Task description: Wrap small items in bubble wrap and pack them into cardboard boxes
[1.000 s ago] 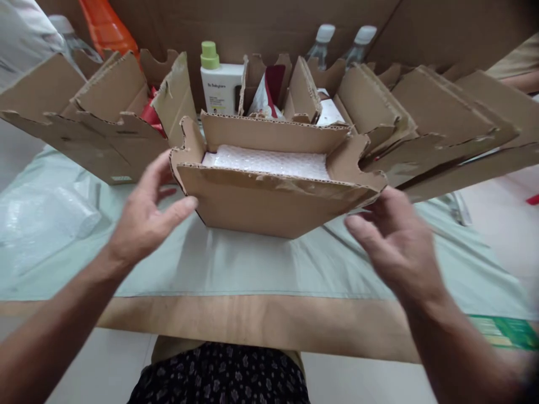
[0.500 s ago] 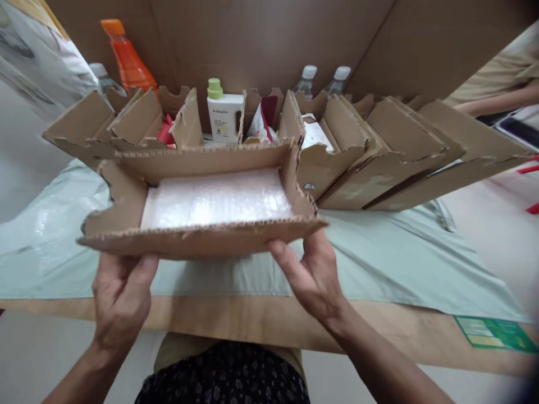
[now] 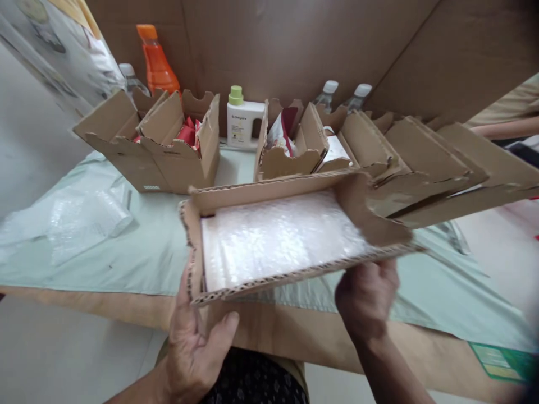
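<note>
Between my hands is an open-topped cardboard box [image 3: 353,202] with jagged edges, tilted towards me and held above the cloth. A flat bundle in clear bubble wrap [image 3: 278,235] covers most of its floor. My left hand [image 3: 193,336] supports the box's left end, fingers behind it and thumb standing away from the front wall. Beneath the right end, my right hand [image 3: 368,297] grips the lower edge, its fingertips partly hidden by the box. Behind are more cardboard boxes [image 3: 172,168] in a row, with a white bottle with a green cap [image 3: 242,123] in a gap between them.
Loose bubble wrap [image 3: 88,213] lies left on the pale green cloth [image 3: 160,247]. An orange bottle [image 3: 158,67] and clear bottles with white caps [image 3: 328,95] stand behind the row, before a tall cardboard panel [image 3: 286,50]. Another person's arm [image 3: 505,128] shows far right.
The held box has shifted right relative to the row and its right end has swung away. My left thumb has come off the front wall. The view has turned slightly left.
</note>
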`<state>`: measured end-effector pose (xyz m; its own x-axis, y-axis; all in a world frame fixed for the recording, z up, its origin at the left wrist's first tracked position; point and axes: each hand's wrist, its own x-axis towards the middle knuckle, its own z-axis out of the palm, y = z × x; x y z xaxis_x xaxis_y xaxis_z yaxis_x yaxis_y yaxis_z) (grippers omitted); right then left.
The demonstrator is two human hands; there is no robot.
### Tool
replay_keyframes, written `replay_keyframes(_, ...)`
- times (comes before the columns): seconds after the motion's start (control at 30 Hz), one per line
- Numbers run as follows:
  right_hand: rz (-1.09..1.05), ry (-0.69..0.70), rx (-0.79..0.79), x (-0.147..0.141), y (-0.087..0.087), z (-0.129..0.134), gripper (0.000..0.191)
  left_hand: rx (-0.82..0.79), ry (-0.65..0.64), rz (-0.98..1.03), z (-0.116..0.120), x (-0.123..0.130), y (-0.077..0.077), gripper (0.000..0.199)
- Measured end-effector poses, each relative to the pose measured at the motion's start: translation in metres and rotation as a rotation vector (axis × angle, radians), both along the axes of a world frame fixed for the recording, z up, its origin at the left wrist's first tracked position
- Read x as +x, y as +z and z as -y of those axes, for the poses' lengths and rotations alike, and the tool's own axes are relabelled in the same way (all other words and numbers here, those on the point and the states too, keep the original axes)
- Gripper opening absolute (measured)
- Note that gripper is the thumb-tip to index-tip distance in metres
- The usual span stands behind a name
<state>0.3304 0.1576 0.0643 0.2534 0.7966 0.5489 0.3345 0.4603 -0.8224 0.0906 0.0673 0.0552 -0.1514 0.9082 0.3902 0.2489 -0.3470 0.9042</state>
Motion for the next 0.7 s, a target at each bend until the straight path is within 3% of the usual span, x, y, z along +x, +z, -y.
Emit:
replay_keyframes(0.17, 0.077, 0.281, 0.037, -0.067, 0.014, -0.073, 0.060, 0.052, 0.272, 0.063, 0.006, -0.006, -0.003, 0.081)
replay_keyframes(0.27, 0.156, 0.361, 0.004, -0.096, 0.020, -0.101, 0.076, 0.055, 0.252, 0.011, 0.009, -0.006, -0.015, 0.088)
replay_keyframes(0.47, 0.235, 0.286, 0.081, -0.116, 0.005, -0.104, 0.082, 0.053, 0.219, -0.082, 0.013, -0.004, -0.042, 0.096)
replay_keyframes(0.7, 0.241, 0.351, 0.131, -0.118, -0.006, -0.106, 0.078, 0.055, 0.104, -0.047, 0.009, 0.013, -0.041, 0.096)
